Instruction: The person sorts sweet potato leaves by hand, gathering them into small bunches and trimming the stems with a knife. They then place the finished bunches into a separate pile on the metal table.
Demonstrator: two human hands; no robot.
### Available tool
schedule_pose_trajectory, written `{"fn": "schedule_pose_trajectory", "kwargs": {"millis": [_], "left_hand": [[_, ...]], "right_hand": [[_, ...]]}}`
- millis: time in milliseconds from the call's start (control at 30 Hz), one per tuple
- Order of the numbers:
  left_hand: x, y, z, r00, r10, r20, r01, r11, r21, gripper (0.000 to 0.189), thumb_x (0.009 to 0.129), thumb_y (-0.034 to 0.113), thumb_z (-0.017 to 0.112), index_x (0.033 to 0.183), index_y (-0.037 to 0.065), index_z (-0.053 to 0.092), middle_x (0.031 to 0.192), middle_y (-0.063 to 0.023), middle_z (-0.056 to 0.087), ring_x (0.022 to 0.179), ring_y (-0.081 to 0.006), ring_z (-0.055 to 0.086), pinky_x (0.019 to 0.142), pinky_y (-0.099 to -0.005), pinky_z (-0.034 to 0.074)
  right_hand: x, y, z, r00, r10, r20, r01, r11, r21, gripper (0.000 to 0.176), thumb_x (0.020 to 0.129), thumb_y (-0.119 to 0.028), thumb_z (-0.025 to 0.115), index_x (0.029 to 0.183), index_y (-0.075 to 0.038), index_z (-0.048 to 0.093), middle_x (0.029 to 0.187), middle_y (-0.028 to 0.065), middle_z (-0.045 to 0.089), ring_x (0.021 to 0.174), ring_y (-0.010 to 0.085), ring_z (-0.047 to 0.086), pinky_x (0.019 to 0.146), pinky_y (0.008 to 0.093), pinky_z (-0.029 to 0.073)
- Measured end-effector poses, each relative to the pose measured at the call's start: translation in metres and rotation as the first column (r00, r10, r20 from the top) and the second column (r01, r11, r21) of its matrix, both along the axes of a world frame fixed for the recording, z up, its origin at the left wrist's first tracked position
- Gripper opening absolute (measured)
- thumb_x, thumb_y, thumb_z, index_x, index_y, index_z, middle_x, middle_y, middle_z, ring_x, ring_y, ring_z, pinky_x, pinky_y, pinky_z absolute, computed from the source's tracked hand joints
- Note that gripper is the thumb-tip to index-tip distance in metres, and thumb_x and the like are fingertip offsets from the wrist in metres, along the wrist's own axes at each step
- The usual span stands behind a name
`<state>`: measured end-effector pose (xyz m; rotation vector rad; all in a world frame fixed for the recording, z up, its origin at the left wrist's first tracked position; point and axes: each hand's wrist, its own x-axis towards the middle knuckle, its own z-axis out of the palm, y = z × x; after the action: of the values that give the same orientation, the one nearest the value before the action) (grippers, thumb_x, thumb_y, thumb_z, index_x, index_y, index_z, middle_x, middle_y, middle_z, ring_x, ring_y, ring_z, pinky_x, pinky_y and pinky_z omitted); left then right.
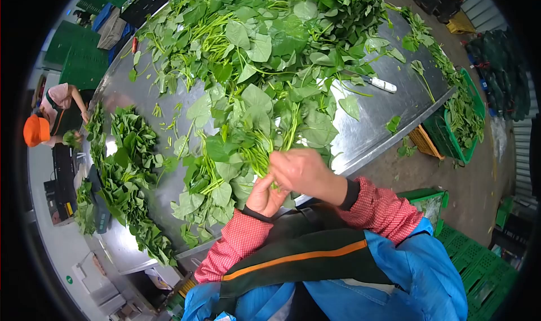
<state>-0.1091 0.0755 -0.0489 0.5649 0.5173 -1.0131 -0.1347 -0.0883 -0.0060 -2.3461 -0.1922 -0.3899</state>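
Green leafy stems (256,149) are gathered in a bunch between my two hands, near the front edge of the metal table (360,132). My left hand (267,197) closes round the lower ends of the stems. Against it, my right hand (301,171) is closed on the same bunch from above and to the right. A large pile of leafy greens (287,33) spreads over the table beyond my hands. To the right of the pile lies a knife with a white handle (383,84).
Bundled greens (132,174) line the table's left side. A person in an orange cap (37,130) stands at the far left. Green crates (470,146) of greens stand past the table's right edge, and another green crate (473,259) is at lower right.
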Motion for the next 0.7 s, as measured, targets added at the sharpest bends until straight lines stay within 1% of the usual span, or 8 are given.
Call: {"fn": "schedule_pose_trajectory", "kwargs": {"millis": [100, 133, 167, 233, 333, 433, 600, 700], "left_hand": [[0.009, -0.001, -0.01, 0.979, -0.038, 0.2, 0.089, 0.963, -0.254, 0.02, 0.096, 0.017, 0.055, 0.11, 0.004, 0.053, 0.103, -0.0084, 0.06, 0.097, -0.0169, 0.059, 0.083, -0.0306, 0.051], [0.014, -0.002, 0.002, 0.998, -0.051, 0.046, 0.059, 0.977, -0.205, 0.017, 0.096, 0.02, 0.056, 0.101, 0.004, 0.052, 0.091, -0.0049, 0.056, 0.085, -0.0135, 0.055, 0.076, -0.0257, 0.048], [0.018, -0.004, 0.004, 1.0, -0.023, 0.004, 0.023, 0.949, -0.314, 0.018, 0.096, 0.021, 0.056, 0.098, 0.004, 0.051, 0.087, -0.0035, 0.053, 0.081, -0.0124, 0.052, 0.073, -0.0249, 0.046], [0.021, -0.005, 0.007, 0.996, 0.024, -0.089, -0.066, 0.859, -0.508, 0.019, 0.096, 0.022, 0.056, 0.093, 0.004, 0.05, 0.079, -0.0008, 0.047, 0.072, -0.01, 0.045, 0.068, -0.0233, 0.042], [0.021, -0.006, 0.01, 0.99, 0.031, -0.134, -0.091, 0.879, -0.468, 0.021, 0.096, 0.022, 0.056, 0.092, 0.004, 0.049, 0.077, 0.0009, 0.04, 0.067, -0.0086, 0.037, 0.063, -0.0225, 0.037], [0.016, -0.005, 0.001, 0.995, -0.03, -0.094, -0.014, 0.899, -0.437, 0.017, 0.097, 0.019, 0.055, 0.095, 0.003, 0.05, 0.082, -0.0001, 0.044, 0.069, -0.0083, 0.04, 0.063, -0.0222, 0.039], [0.013, -0.004, 0.004, 0.993, -0.108, 0.047, 0.112, 0.99, -0.087, 0.019, 0.097, 0.017, 0.056, 0.111, 0.005, 0.052, 0.086, -0.0015, 0.05, 0.069, -0.0085, 0.044, 0.06, -0.0238, 0.041], [0.014, 0.0, -0.005, 0.998, -0.057, -0.005, 0.054, 0.967, -0.248, 0.019, 0.096, 0.015, 0.055, 0.113, 0.007, 0.051, 0.087, -0.0027, 0.053, 0.069, -0.0088, 0.046, 0.061, -0.0233, 0.042]], "right_hand": [[-0.009, 0.017, 0.013, 0.958, 0.125, 0.258, -0.188, 0.954, 0.235, 0.01, 0.08, -0.011, 0.064, 0.081, -0.006, 0.056, 0.065, 0.0111, 0.053, 0.058, 0.0258, 0.057, 0.052, 0.0353, 0.046], [-0.013, 0.012, 0.013, 0.966, 0.128, 0.224, -0.203, 0.913, 0.355, 0.009, 0.086, -0.012, 0.061, 0.088, -0.005, 0.056, 0.064, 0.0063, 0.051, 0.053, 0.0176, 0.052, 0.05, 0.0288, 0.041], [-0.013, 0.005, 0.013, 0.995, -0.061, 0.079, 0.0, 0.794, 0.608, 0.009, 0.088, -0.013, 0.061, 0.089, -0.005, 0.056, 0.063, 0.0033, 0.051, 0.053, 0.0144, 0.049, 0.05, 0.0275, 0.04], [-0.006, -0.012, 0.014, 0.903, -0.275, -0.33, 0.408, 0.306, 0.86, 0.011, 0.091, -0.016, 0.06, 0.091, -0.005, 0.056, 0.062, -0.0028, 0.05, 0.051, 0.008, 0.043, 0.05, 0.0249, 0.037], [0.005, -0.028, -0.021, 0.871, -0.118, -0.478, 0.472, 0.472, 0.745, 0.014, 0.093, -0.016, 0.06, 0.089, -0.005, 0.053, 0.06, -0.0078, 0.043, 0.055, 0.0039, 0.035, 0.049, 0.0233, 0.031], [0.017, -0.009, -0.023, 0.905, -0.013, -0.424, 0.38, 0.471, 0.796, 0.018, 0.091, -0.017, 0.062, 0.086, -0.004, 0.051, 0.057, -0.0061, 0.042, 0.052, 0.0047, 0.035, 0.046, 0.0252, 0.03], [0.017, 0.004, 0.0, 0.916, -0.191, -0.352, 0.322, 0.875, 0.363, 0.02, 0.09, -0.019, 0.063, 0.084, -0.003, 0.055, 0.055, 0.0006, 0.05, 0.049, 0.0088, 0.046, 0.047, 0.0298, 0.037], [0.017, 0.004, -0.011, 0.943, -0.108, -0.315, 0.242, 0.872, 0.425, 0.016, 0.091, -0.018, 0.059, 0.09, -0.002, 0.059, 0.06, 0.0033, 0.055, 0.053, 0.0121, 0.054, 0.05, 0.0298, 0.043]]}}
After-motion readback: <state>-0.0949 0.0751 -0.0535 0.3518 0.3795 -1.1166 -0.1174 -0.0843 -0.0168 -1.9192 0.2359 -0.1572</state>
